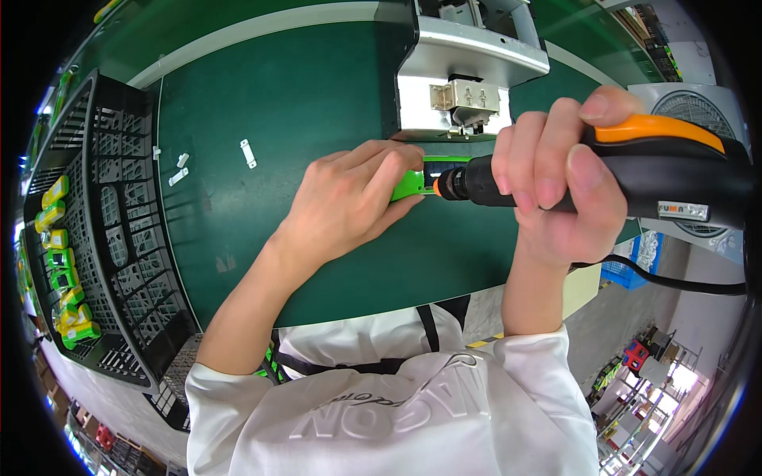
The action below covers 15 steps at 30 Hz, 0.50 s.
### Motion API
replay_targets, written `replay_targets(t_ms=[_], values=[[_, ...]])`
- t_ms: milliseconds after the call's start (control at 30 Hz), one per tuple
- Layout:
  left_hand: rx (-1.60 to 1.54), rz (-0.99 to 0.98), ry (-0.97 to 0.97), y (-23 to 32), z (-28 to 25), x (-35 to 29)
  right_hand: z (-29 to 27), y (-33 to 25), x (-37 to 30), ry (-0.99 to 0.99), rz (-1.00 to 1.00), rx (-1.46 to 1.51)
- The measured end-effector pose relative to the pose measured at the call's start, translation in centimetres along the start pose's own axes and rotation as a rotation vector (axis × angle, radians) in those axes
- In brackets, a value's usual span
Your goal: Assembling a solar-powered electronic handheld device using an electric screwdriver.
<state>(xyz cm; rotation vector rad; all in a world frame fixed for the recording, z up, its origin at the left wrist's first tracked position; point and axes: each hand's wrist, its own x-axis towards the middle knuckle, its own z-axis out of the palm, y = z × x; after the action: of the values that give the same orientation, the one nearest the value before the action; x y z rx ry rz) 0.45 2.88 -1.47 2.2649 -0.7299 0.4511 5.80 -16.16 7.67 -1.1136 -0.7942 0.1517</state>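
My right hand (559,170) is wrapped round a black corded electric screwdriver (651,178) with an orange lever along its top. The screwdriver lies nearly level, and its tip points left at a green plastic housing (409,184). My left hand (349,194) grips that housing from the left, with the fingers over its left end. A dark inner part shows in the housing's open middle. Whether the tip touches a screw is hidden. Directly behind the housing stands a metal fixture (468,99) with a latch-like block on its front.
On the green tabletop (262,87) lie several small white strips (248,154). A black crate (119,230) stands at the left, near several green and yellow pieces (62,278). At the right are a fan (690,115), a blue bin (635,262) and the screwdriver's cord (675,282).
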Motion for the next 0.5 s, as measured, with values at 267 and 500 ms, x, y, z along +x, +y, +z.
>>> replay_targets(t_ms=[267, 500], values=[[0.002, -0.014, -0.009, 0.0, 0.0, -0.1, 0.4, 0.8, -0.7, 0.044, 0.005, -0.028], [0.003, -0.039, -0.009, 0.1, -0.1, 0.0, 1.3, 1.0, -1.0, 0.048, -0.037, -0.063]])
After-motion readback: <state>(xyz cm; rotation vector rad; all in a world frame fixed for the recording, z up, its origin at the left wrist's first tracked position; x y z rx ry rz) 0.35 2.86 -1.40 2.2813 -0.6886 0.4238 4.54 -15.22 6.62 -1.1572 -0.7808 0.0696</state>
